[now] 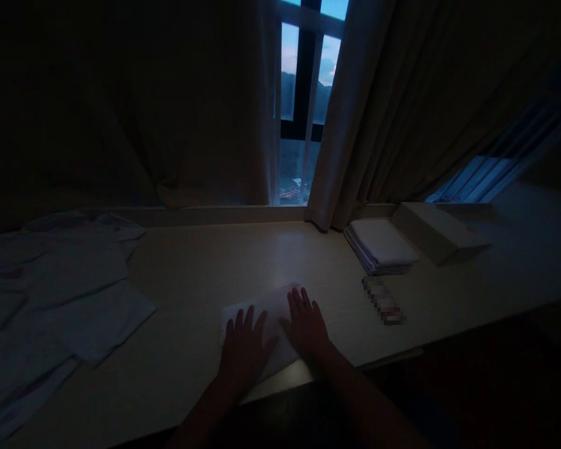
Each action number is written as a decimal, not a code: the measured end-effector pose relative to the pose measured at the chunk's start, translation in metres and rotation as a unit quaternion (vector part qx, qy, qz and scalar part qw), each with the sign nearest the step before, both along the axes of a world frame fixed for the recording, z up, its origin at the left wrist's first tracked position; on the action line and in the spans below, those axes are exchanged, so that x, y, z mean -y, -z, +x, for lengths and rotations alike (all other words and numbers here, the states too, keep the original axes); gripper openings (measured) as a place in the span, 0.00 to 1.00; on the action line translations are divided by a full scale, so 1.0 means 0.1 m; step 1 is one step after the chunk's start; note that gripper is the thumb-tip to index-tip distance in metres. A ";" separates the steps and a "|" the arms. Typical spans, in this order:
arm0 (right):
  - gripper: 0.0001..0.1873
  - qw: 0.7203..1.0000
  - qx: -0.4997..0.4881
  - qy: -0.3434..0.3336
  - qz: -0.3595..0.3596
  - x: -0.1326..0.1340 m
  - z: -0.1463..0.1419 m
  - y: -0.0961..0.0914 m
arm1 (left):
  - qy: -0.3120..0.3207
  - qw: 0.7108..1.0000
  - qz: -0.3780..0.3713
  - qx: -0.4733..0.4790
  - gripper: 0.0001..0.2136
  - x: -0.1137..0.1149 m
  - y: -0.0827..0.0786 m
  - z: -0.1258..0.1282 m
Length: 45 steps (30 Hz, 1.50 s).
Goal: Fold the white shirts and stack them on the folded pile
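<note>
A pale folded cloth [275,312] lies flat near the front edge of the table, under both hands. My left hand [245,343] rests on its left part, palm down with the fingers spread. On its right part lies my right hand [306,321], also palm down, fingers stretched forward and slightly apart. Neither hand grips anything. The hands and wrists hide some of the cloth. The light is dim, so its exact kind cannot be made out.
White cloths, apparently garments, lie in a loose pile [79,280] on the left of the table [187,268]. A folded stack [381,243], a pale box [442,231] and a blurred-out object [383,302] are on the right. Curtains [355,118] hang behind, around a window [303,81].
</note>
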State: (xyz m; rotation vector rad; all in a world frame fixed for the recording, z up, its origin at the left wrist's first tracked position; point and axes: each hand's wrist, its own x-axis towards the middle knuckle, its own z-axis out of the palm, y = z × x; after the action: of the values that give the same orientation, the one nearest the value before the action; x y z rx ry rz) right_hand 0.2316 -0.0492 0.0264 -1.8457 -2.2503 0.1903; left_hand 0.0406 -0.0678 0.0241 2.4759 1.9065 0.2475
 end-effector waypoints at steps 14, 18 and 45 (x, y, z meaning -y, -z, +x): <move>0.42 0.999 -0.032 0.030 0.005 -0.04 -0.15 -0.08 | -0.054 0.999 0.008 0.007 0.35 -0.01 0.09 -0.03; 0.45 0.998 -0.041 0.044 0.005 -0.12 -0.09 0.03 | -0.054 0.999 0.000 0.002 0.35 -0.01 0.08 -0.02; 0.25 0.956 -0.228 0.175 0.059 1.01 0.55 0.31 | -0.051 0.998 0.005 -0.023 0.36 0.00 0.06 -0.01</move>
State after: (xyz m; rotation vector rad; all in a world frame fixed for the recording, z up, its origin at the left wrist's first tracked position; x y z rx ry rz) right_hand 0.2868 -0.1500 -0.0043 -1.8663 -1.5717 0.3679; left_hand 0.0401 -0.0675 0.0180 2.4139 2.0588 0.2025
